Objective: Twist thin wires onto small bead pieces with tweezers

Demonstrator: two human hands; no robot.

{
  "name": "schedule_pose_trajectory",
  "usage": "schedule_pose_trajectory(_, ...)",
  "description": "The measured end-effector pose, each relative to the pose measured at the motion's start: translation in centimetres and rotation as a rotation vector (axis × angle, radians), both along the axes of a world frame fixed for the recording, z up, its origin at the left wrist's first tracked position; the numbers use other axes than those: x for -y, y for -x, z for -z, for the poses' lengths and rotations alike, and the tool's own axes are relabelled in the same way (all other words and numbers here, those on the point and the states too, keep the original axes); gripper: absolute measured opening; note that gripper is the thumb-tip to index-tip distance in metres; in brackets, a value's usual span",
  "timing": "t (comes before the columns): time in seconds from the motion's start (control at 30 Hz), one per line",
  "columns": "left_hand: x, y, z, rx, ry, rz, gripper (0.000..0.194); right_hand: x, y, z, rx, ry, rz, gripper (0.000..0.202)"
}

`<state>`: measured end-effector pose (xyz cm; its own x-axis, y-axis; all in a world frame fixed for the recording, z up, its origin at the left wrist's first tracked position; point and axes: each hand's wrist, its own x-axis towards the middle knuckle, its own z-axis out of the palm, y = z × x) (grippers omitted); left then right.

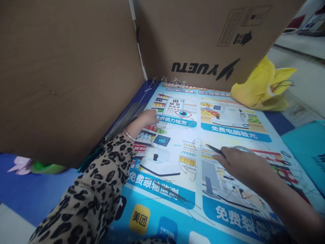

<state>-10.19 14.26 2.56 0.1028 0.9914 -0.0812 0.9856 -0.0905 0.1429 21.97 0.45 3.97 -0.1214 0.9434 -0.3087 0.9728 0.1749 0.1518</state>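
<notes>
My left hand (pixel 147 118) is closed, its fingertips curled over the printed sheet (pixel 175 145); whatever they pinch is hidden. Close to that wrist lies a bundle of thin straight grey wires (pixel 127 117). My right hand (pixel 237 161) grips a dark tool with a slim pointed tip (pixel 214 149), perhaps pliers; its handles are mostly hidden by the hand. The tip points left, near a thin bent wire loop (pixel 196 144). More bent wire pieces (pixel 188 171) lie on the sheet between the hands. Loose wires (pixel 182 200) are scattered nearer to me.
Tall cardboard panels (pixel 68 74) stand at the left and the back (pixel 198 37). Small wire shapes (pixel 175 81) sit along the back edge. A yellow bag (pixel 264 88) is at the back right, a teal item (pixel 307 145) at the right. Pink and green objects (pixel 47 167) lie left.
</notes>
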Motion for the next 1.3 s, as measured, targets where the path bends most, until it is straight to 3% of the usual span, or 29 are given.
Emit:
schedule_pose_trajectory(0.23,0.3,-0.1,0.9,0.098,0.045,0.005,0.010,0.2,-0.2,0.3,0.011,-0.030,-0.018,0.041)
schedule_pose_trajectory(0.4,0.7,-0.3,0.7,0.253,0.044,-0.008,0.012,0.0,-0.3,0.9,0.021,-0.068,-0.052,0.043)
schedule_pose_trajectory(0.63,2.4,-1.1,-1.8,0.545,0.035,0.009,0.012,-0.1,0.1,0.6,0.046,-0.040,-0.028,0.042)
schedule_pose_trajectory(0.67,2.8,-1.4,-2.3,0.658,0.009,0.013,0.012,-0.1,0.3,0.4,0.047,-0.042,-0.028,0.042)
schedule_pose_trajectory(0.77,4.2,-2.9,-3.2,0.811,-0.009,0.086,0.015,-0.1,0.9,-0.4,0.018,-0.058,-0.023,0.041)
schedule_pose_trajectory(0.87,6.1,-4.9,-3.6,0.831,0.017,0.145,0.014,0.0,1.2,-1.6,-0.155,-0.076,0.052,0.040)
schedule_pose_trajectory(1.07,9.5,-8.1,-4.0,0.745,0.033,0.271,0.013,0.4,1.5,-2.9,-0.957,-0.012,0.260,0.034)
schedule_pose_trajectory(1.3,10.6,-8.9,-3.2,0.792,0.101,0.355,0.015,0.7,2.8,-2.2,-1.277,0.127,0.377,0.028)
